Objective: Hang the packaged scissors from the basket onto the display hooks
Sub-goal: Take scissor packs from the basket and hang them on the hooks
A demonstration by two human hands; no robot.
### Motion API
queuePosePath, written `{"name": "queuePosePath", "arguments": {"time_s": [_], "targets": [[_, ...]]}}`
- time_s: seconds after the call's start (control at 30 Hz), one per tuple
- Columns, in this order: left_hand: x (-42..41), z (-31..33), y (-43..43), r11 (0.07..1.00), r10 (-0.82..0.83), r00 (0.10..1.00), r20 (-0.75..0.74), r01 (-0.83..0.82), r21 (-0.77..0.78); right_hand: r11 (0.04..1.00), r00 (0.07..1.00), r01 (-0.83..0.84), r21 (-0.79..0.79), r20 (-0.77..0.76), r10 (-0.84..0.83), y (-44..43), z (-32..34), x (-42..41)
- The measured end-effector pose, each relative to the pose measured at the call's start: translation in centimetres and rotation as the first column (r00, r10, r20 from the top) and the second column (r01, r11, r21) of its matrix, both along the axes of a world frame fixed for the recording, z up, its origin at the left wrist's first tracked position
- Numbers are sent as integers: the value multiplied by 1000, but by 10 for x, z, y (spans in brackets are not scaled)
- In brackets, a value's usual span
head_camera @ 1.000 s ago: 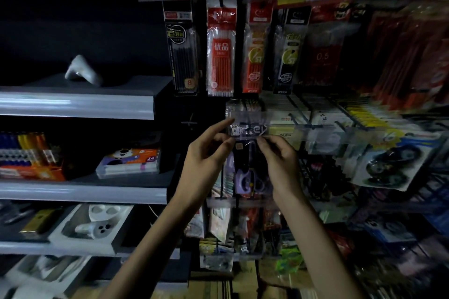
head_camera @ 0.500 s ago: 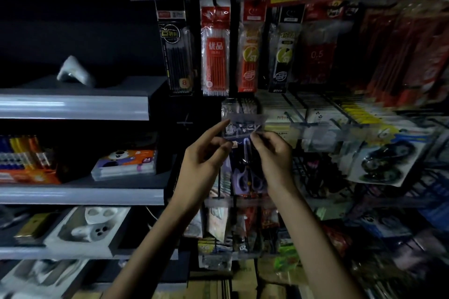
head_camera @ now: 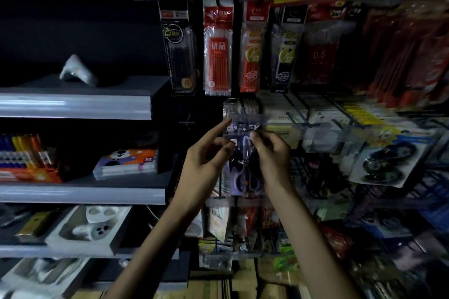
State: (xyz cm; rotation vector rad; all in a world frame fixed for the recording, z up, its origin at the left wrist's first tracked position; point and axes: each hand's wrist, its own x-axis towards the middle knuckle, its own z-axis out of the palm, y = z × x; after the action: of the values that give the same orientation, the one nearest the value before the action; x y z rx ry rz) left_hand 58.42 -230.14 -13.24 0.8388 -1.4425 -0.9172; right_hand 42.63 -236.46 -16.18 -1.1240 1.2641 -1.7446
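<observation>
Moved: index finger of left hand (head_camera: 206, 162) straightened, touching scissors pack (head_camera: 244, 173) top.
Left hand: thumb pinching pack's left edge.
Right hand (head_camera: 272, 152): pinching pack's right side.

Crowded hooks (head_camera: 295, 120) right, packs (head_camera: 218, 48) above

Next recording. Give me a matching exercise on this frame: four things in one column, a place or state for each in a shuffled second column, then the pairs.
Things:
1. packaged scissors
2. red refill pack
3. orange and purple box
4. left hand

Places or states:
A. lies on the middle grey shelf
B. gripped by the right hand
C. hangs in the top row
D. index finger stretched out straight

Pairs: 1-B, 2-C, 3-A, 4-D
</observation>
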Motion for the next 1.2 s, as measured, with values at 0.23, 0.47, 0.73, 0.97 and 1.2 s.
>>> {"name": "queuePosePath", "arguments": {"time_s": [0.23,0.47,0.73,0.97,1.2], "targets": [[7,-5,3,1000,21,1000,9,-21,-7,999,999,-16,36,30,15,-3,-8,-2],[3,-37,-8,993,107,994,1,-107,53,996,998,-23,91,56,18,-1,-14,-5],[-6,-84,-31,962,197,972,128,-217,167,985,994,-42,168,106,24,-4,-20,-9],[-12,-91,-27,968,172,985,-11,-167,189,984,993,-77,162,102,61,4,-35,-15],[-11,-96,-28,953,224,974,-37,-211,216,984,995,-96,151,38,91,39,-56,-23]]}}
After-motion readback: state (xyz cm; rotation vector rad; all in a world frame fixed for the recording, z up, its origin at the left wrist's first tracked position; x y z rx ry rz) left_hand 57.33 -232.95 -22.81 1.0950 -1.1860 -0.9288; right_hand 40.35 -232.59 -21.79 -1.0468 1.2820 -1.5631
